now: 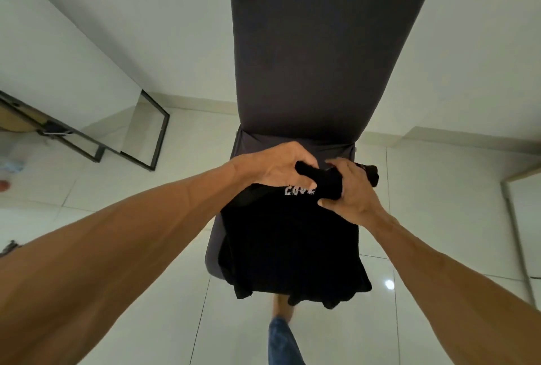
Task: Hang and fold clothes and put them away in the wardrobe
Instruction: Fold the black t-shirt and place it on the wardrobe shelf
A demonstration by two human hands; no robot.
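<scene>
The black garment [292,241] with white lettering hangs against the front of a dark grey upholstered chair [322,57]. The left hand [272,168] and the right hand [354,189] hold its bunched top edge, fingers [298,157] clamped on the cloth, above the white tiled floor [439,183].

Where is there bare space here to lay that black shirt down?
The grey cushion is bare along its far stretch. Floor tiles lie bare to its left, up to the black metal frame, and to its right. It is crowded at the cushion's near end, where the left hand and right hand grip the black shirt.
</scene>
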